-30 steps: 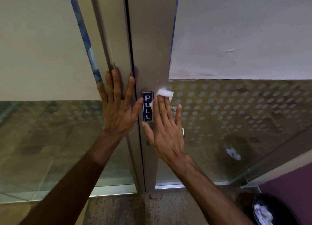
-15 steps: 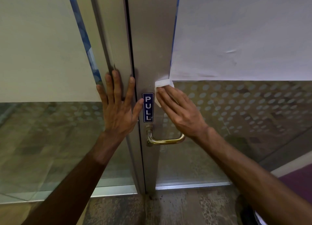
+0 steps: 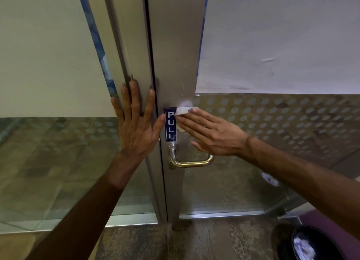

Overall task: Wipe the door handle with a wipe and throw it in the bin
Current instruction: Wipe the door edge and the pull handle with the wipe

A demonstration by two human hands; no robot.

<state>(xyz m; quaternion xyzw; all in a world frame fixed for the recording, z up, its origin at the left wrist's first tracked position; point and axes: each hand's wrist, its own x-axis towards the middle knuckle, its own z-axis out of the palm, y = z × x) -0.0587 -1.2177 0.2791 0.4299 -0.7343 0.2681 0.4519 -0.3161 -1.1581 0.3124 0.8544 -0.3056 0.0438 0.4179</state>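
A brass lever door handle (image 3: 190, 161) sticks out of the grey metal door stile (image 3: 175, 55), just under a blue PULL sign (image 3: 170, 124). My right hand (image 3: 211, 134) lies flat against the stile above the handle, pressing a white wipe (image 3: 182, 111) under its fingertips beside the sign. The wipe shows only at the fingertips; the rest is under the hand. My left hand (image 3: 136, 121) is spread flat on the neighbouring frame, left of the sign, holding nothing.
A black bin (image 3: 311, 244) with crumpled white paper inside stands on the floor at the lower right. Glass panels with dotted frosting flank the stile. A purple wall edge (image 3: 331, 220) is at the right.
My right hand has turned from pointing upward to lying sideways, uncovering the handle, and has slid the wipe down and left next to the sign. The left hand has stayed put.
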